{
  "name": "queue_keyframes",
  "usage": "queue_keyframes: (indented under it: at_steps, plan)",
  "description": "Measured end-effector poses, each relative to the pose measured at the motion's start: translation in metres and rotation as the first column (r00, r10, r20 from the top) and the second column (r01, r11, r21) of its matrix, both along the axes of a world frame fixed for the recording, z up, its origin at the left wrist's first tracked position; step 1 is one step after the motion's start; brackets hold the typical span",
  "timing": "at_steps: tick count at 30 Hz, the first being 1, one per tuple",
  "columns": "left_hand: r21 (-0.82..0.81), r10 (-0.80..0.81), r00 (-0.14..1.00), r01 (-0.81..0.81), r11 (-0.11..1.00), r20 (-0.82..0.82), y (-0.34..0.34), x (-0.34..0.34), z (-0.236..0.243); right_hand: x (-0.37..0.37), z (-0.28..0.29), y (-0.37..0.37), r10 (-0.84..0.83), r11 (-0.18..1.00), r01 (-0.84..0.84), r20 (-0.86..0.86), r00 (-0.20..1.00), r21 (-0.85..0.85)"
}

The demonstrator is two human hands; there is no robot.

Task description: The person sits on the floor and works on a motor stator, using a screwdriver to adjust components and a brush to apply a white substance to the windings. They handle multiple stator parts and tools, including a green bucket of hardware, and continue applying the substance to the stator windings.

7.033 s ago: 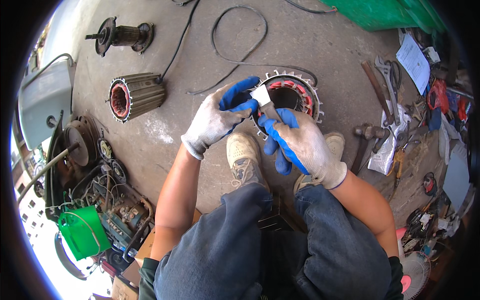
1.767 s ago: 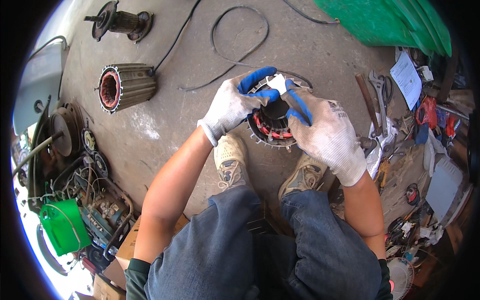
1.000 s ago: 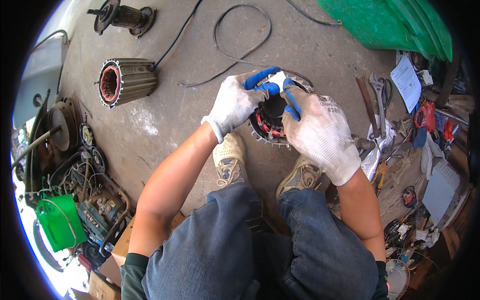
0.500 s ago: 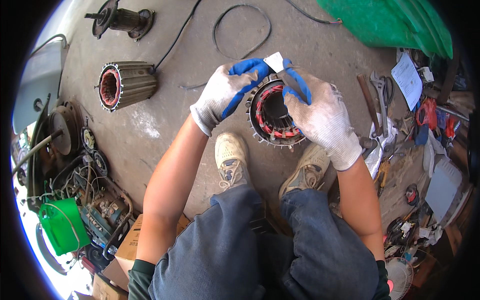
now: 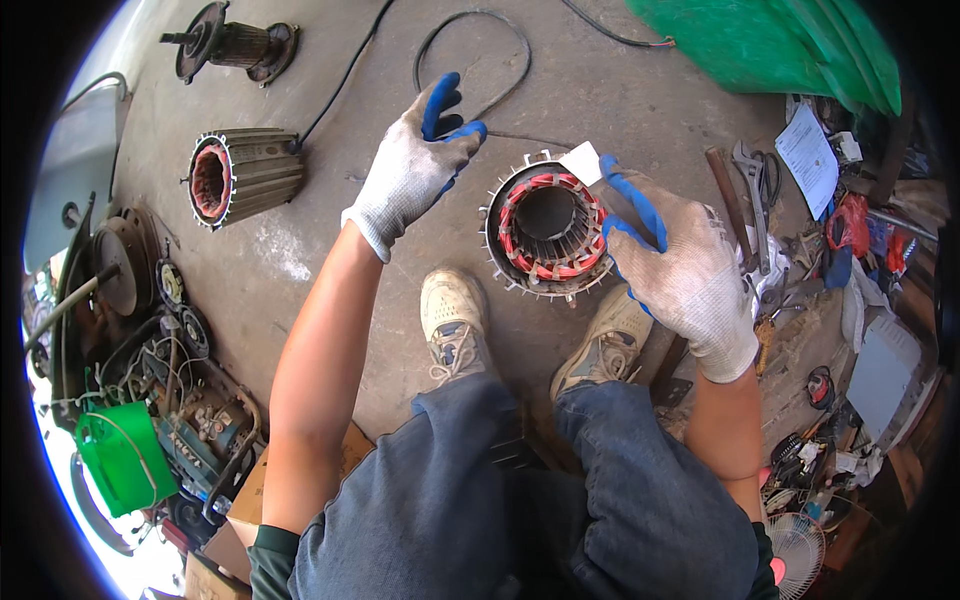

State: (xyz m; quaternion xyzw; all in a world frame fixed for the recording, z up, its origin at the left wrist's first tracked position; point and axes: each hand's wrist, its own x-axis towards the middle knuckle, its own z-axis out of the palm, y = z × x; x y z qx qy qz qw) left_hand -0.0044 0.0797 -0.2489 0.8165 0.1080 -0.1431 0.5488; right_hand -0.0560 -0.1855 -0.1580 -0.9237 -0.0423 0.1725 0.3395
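A motor stator point(image 5: 553, 268) with red windings and a toothed metal rim stands on the floor in front of my shoes, its round bore facing up. At its upper right edge, a small white piece of paper point(image 5: 581, 164) is at the fingertips of my right hand point(image 5: 680, 262), which is closed on it. The glove is white with blue fingers, and the palm side is hidden. My left hand point(image 5: 418, 165), in a matching glove, is left of the stator with fingers apart and nothing in it.
Another stator in a ribbed housing point(image 5: 262, 175) lies on its side at left, with a black cable point(image 5: 345, 85). Beyond it is a rotor point(image 5: 235, 45). A hammer point(image 5: 730, 195) and an adjustable wrench point(image 5: 757, 205) lie at right, below a green sheet point(image 5: 780, 45).
My left hand has let go of the white paper and moved left, its fingers opening. My right hand has moved right and down with the paper, uncovering the stator.
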Motion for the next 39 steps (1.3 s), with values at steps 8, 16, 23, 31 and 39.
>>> queue_keyframes:
  at_steps: [8, 16, 23, 31, 39]
  plan:
    - [-0.055, -0.38, 0.922, 0.376, 0.925, -0.075, -0.037, -0.02, 0.008, -0.007, 0.0, 0.01, 0.013, 0.994, -0.01, 0.021, 1.0, -0.109]
    - [-0.111, -0.255, 0.963, 0.245, 0.963, -0.085, -0.046, -0.025, 0.004, 0.001, 0.001, 0.019, 0.109, 0.973, -0.101, 0.023, 0.994, -0.209]
    - [-0.078, -0.261, 0.957, 0.252, 0.964, -0.126, -0.048, -0.023, 0.009, 0.0, -0.001, 0.022, 0.136, 0.96, -0.121, 0.044, 0.99, -0.251]
    - [-0.141, -0.226, 0.959, 0.203, 0.969, -0.17, -0.05, -0.024, 0.009, 0.005, -0.002, 0.024, 0.106, 0.973, -0.116, -0.061, 0.992, -0.198]
    - [-0.264, -0.227, 0.953, 0.17, 0.949, -0.202, -0.035, -0.005, 0.015, 0.015, -0.024, 0.022, -0.002, 1.0, 0.002, 0.028, 1.0, 0.003]
